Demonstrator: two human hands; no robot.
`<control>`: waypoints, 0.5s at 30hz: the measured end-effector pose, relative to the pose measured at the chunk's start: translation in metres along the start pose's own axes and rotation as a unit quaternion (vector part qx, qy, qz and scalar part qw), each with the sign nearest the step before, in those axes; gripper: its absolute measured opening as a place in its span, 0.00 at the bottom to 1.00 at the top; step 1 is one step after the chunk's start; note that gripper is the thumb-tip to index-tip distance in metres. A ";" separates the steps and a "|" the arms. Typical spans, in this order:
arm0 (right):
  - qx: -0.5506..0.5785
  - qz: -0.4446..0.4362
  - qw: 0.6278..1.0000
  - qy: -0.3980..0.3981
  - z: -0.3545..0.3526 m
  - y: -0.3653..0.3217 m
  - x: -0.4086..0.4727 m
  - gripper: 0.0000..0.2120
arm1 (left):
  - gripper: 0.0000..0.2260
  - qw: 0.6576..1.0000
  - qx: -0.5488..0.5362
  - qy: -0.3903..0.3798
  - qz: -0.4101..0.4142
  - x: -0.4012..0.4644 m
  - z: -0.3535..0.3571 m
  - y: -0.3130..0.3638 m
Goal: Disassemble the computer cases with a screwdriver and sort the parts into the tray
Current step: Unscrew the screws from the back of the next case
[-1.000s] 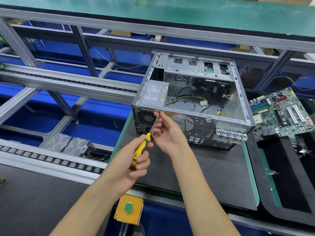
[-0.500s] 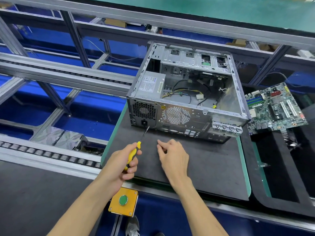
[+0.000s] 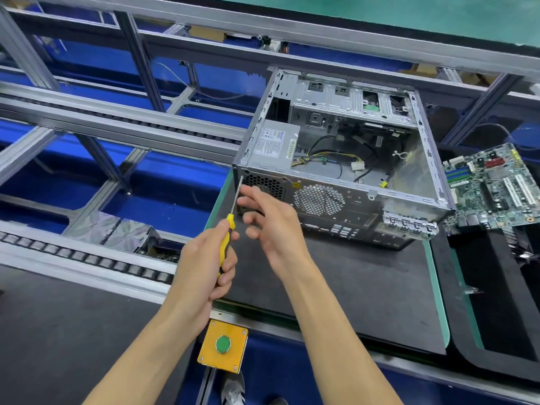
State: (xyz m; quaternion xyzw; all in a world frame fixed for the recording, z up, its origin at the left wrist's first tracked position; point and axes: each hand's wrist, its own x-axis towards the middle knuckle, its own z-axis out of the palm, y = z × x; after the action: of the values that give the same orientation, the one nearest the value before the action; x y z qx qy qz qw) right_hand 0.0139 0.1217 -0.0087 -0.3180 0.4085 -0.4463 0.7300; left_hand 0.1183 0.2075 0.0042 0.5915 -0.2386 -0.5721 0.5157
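An open grey computer case [image 3: 362, 200] lies on its side on a dark mat [image 3: 350, 287], with a power supply [image 3: 274, 144] and loose cables [image 3: 336, 159] inside. My left hand [image 3: 204, 264] grips a yellow-handled screwdriver [image 3: 226, 241]. Its tip points up at the case's rear top-left corner. My right hand [image 3: 268, 220] hovers with relaxed, spread fingers in front of the rear panel's left vent, beside the screwdriver shaft. It holds nothing that I can see.
A green motherboard [image 3: 493, 185] lies in a black tray [image 3: 502, 302] at the right. Aluminium conveyor rails [image 3: 117, 124] with rollers run at the left. A yellow box with a green button [image 3: 223, 344] hangs at the bench's front edge.
Both hands rose from the mat back to the case's rear. The screwdriver tip moved from near the power socket up to the top-left corner. The right hand lifted beside the shaft.
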 end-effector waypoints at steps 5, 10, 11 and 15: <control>-0.011 0.003 1.000 -0.008 0.017 -0.003 0.010 0.10 | 0.15 0.999 0.004 0.013 0.029 -0.001 -0.006 0.008; 0.027 0.026 0.999 -0.013 0.014 0.000 0.011 0.09 | 0.16 1.000 0.021 0.002 0.011 0.002 -0.005 0.008; 0.031 0.026 0.999 -0.010 0.013 0.000 0.011 0.08 | 0.16 1.000 0.023 -0.001 0.008 0.003 -0.005 0.008; 0.040 0.020 0.999 0.008 0.012 -0.001 0.015 0.07 | 0.16 1.000 0.023 -0.001 0.001 0.008 0.000 0.009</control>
State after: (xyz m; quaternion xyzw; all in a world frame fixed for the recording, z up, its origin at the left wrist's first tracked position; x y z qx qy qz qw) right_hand 0.0282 0.1087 -0.0066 -0.2770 0.4024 -0.4496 0.7478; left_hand 0.1233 0.1978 0.0090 0.6025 -0.2529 -0.5661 0.5026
